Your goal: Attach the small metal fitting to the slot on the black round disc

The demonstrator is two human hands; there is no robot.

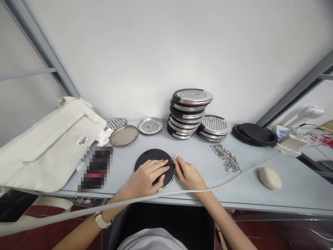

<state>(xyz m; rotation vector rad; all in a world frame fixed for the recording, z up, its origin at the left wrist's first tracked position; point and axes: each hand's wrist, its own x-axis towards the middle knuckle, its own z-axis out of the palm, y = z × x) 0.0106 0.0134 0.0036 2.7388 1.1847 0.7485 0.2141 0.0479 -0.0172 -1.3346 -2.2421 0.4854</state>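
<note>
Under left hand (148, 175) fingers: black disc (152, 157); right hand (187, 174) pinching its edge

1. At the bench (299, 180) front edge we see the disc (151, 158), under the left hand (148, 177); the right hand (188, 173) touches its right rim.
2. Behind the disc stands the tall stack (188, 113); the low stack (214, 127) leans on its right.
3. Right of the disc lies the chain (226, 158).
4. At far left rests the bag (49, 142).

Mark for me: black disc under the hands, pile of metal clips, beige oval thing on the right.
black disc (151, 156), head view, bare top surface above the fingers
metal clips (226, 158), head view, middle of the pile
beige oval object (270, 178), head view, centre of its top
</note>
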